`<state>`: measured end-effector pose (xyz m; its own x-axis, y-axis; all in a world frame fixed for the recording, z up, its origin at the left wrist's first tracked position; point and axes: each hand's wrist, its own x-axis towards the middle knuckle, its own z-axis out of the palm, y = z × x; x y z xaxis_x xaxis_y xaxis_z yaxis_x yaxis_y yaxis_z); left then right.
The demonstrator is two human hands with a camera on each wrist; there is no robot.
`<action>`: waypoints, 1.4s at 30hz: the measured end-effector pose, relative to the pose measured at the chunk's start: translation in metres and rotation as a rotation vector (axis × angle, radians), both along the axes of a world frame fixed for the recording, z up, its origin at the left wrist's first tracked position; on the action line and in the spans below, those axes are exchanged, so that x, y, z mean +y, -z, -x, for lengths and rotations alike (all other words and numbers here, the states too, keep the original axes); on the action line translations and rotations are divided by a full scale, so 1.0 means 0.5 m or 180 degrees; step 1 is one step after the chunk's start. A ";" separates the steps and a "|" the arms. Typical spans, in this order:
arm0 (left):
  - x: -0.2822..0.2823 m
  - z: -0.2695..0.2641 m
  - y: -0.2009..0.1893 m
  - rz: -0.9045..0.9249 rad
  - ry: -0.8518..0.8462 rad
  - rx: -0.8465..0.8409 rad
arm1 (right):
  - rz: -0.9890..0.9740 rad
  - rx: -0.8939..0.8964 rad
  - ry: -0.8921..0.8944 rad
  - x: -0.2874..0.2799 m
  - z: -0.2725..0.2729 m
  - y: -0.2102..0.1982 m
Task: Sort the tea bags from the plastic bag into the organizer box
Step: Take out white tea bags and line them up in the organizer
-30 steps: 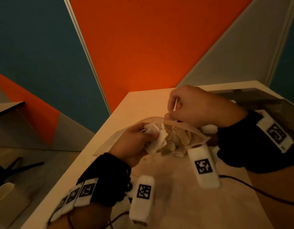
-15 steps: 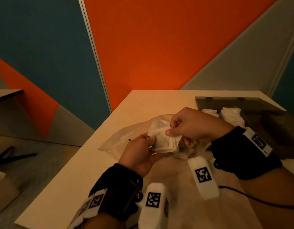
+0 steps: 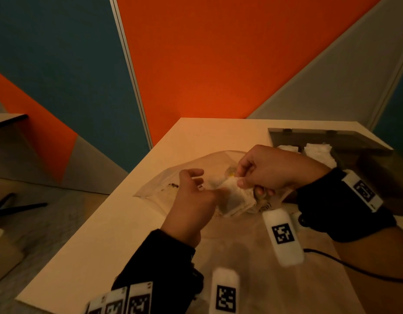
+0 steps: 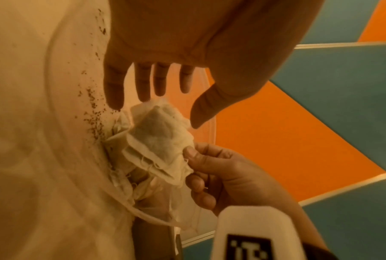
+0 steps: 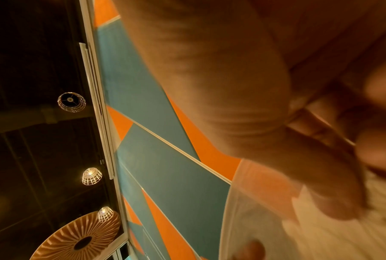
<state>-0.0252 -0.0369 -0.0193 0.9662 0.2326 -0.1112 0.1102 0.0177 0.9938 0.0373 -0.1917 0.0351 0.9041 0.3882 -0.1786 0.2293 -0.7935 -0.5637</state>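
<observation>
Head view mostly gives the layout: the right hand (image 3: 267,171) pinches a clump of tea bags (image 3: 235,197) over the clear plastic bag (image 3: 164,184) lying mid-table (image 3: 119,223), with the organizer box (image 3: 327,138) at the far right corner, a couple of white bags already in it. The left wrist view adds that the left hand (image 4: 187,44) is open, fingers spread just above the tea bags and holding nothing, plus loose tea crumbs inside the plastic. There's bare table along the left edge, while the right wrist view is mostly blurry palm.
</observation>
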 end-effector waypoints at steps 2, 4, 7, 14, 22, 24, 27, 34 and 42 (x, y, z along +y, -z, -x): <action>-0.005 -0.004 0.004 -0.0641 0.0233 -0.0323 | 0.0009 0.0013 -0.0039 0.002 0.002 -0.002; -0.007 -0.008 0.007 -0.1180 0.0525 -0.0437 | 0.0019 -0.0013 -0.0069 0.002 0.003 -0.002; -0.010 -0.020 0.010 -0.1690 0.0527 -0.0395 | -0.0077 -0.0018 -0.0028 0.002 0.003 -0.002; 0.006 -0.037 0.010 -0.1442 0.0388 -0.0327 | -0.0310 -0.0117 0.0047 -0.005 0.002 -0.015; 0.005 -0.047 0.009 -0.1417 0.0617 -0.0134 | -0.0610 -0.0393 0.0169 -0.006 0.006 -0.023; 0.013 -0.050 0.011 -0.1565 0.0568 -0.0090 | -0.0598 -0.0582 0.0278 -0.015 0.008 -0.032; 0.017 -0.048 0.016 -0.1514 0.0486 -0.0232 | -0.0562 -0.0759 0.0354 -0.030 0.013 -0.048; 0.000 -0.052 0.000 -0.3222 0.1332 0.0164 | -0.0271 -0.0673 0.0150 -0.038 0.028 -0.066; 0.007 -0.010 -0.073 -0.3520 0.1026 -0.0444 | -0.0328 -0.0936 0.0146 -0.094 0.044 -0.116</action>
